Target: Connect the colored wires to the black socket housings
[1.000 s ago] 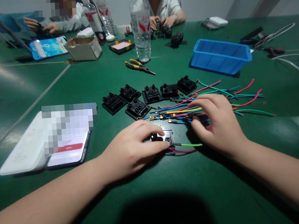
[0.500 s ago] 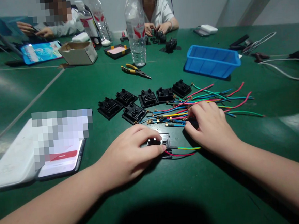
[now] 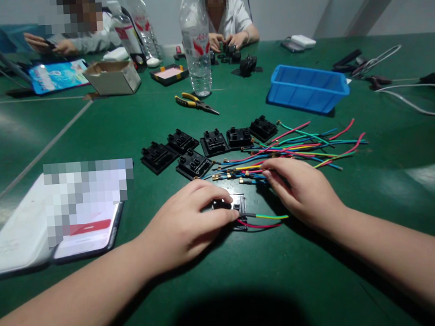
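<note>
My left hand (image 3: 189,219) is closed on a small black socket module (image 3: 238,203) lying on the green table. A red wire and a green-yellow wire (image 3: 268,218) stick out of the module's right side. Just right of it, my right hand (image 3: 303,191) has its fingers pressed together on a wire at the near end of a loose bundle of coloured wires (image 3: 306,147). Several more black socket modules (image 3: 214,143) lie in a curved row beyond both hands.
A phone (image 3: 90,231) on a white pad (image 3: 14,241) lies at the left. Yellow-handled pliers (image 3: 196,102), a water bottle (image 3: 196,45), a blue bin (image 3: 307,89) and a cardboard box (image 3: 112,76) stand farther back. Two other people work at the far edge.
My right hand has drawn back toward me and a little left, dragging a green-yellow wire in the bundle with it. My left hand stays on the module.
</note>
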Motion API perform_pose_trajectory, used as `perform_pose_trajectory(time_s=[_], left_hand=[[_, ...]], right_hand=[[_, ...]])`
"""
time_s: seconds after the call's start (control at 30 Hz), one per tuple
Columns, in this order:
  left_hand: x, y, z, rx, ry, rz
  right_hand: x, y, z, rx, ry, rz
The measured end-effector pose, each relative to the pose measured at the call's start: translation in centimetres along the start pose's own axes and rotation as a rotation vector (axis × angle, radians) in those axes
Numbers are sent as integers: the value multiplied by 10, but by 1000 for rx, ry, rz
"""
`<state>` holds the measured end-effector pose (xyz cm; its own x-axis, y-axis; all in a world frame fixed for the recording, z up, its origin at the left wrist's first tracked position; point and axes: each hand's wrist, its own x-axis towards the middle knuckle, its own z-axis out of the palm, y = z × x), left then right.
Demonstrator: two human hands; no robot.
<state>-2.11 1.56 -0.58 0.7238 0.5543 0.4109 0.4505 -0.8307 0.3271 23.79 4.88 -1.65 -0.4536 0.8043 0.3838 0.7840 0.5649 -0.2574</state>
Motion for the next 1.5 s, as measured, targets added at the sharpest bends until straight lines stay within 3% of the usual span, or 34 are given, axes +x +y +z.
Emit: perform_pose_trajectory(time_s=[0.17,0.43,1.5], left_hand=[[0,-1,-1,-13,5,-4],[1,-1,0,-26,8,-18],[1,-2,1,-60,4,-44]], right_hand=[[0,-2,1,72,-13,-7],[-1,0,4,189,86,-30],[1,2,2,106,-7,-21]])
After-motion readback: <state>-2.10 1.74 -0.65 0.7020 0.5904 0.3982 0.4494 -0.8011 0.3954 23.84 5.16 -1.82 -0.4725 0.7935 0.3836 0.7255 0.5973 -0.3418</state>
